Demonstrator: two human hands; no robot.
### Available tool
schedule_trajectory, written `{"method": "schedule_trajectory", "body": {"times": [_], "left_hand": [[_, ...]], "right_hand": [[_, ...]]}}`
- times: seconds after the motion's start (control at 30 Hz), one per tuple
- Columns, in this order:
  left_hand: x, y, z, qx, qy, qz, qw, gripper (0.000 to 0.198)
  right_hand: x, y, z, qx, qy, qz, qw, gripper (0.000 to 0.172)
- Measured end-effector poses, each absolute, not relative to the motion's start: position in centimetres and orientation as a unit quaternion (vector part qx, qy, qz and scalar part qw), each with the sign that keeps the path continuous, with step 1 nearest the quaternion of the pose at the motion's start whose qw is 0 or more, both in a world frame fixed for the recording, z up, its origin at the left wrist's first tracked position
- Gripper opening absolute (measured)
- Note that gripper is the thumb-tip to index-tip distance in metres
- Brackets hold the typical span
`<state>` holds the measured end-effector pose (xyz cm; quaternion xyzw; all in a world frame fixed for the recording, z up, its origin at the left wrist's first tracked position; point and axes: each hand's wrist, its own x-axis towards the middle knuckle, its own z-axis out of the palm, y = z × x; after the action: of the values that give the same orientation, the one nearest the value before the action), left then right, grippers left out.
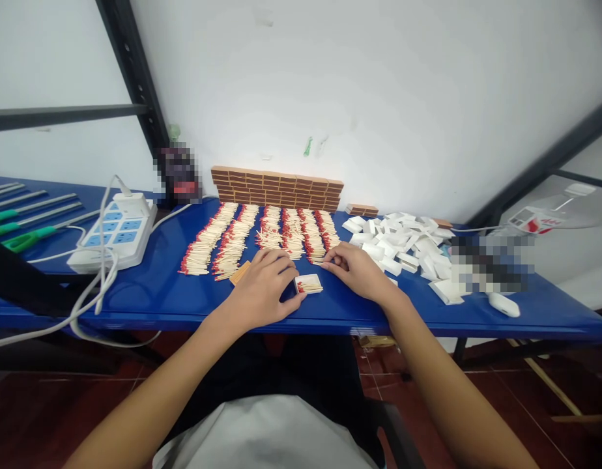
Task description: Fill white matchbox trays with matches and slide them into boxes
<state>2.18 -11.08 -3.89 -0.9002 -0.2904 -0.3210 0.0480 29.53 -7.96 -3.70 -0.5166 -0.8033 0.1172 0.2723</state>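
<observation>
Left hand: your left hand (264, 290) bends over the bench (169, 290), thumb at the near left corner of the small match tray (309, 284); whether it grips, cannot tell.
Right hand: your right hand (357, 270) has thumb and fingertips drawn together by the near end of the last match row; a match between them, cannot tell.
Match tray: lies face up between your hands, a few matches inside, near the front edge; a narrow blue strip shows on its near side.
Orange piece: an orange piece (238, 273) lies partly under your left hand.
Match rows: six rows of matches (198, 251) run back from you, with slim blue gaps between some of them.
Back limit: stacked matchboxes (276, 189) stand behind the rows, along the wall (379, 98).
Right limit: a pile of white trays (408, 241) bounds your right hand's far side; a white case (503, 304) sits near the front edge.
Left room: blue surface runs between the first row and the power strip (120, 231).
</observation>
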Motion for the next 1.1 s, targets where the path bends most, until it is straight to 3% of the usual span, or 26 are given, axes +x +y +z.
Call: {"method": "schedule_trajectory", "body": {"times": [0.43,0.57,1.1], "left_hand": [[2.2,-11.2,-3.8,-0.902,-0.293,-0.315,0.038,0.021],[2.2,-11.2,-3.8,-0.901,-0.293,-0.316,0.043,0.021],[2.2,-11.1,-3.8,-0.900,-0.292,-0.319,0.046,0.019]], "right_hand": [[27.4,-10.9,-1.6,-0.437,-0.851,0.156,0.246,0.014],[28.5,-8.8,-2.5,-0.474,-0.821,0.130,0.289,0.015],[29.4,-7.9,-3.7,-0.485,-0.831,0.101,0.254,0.014]]}}
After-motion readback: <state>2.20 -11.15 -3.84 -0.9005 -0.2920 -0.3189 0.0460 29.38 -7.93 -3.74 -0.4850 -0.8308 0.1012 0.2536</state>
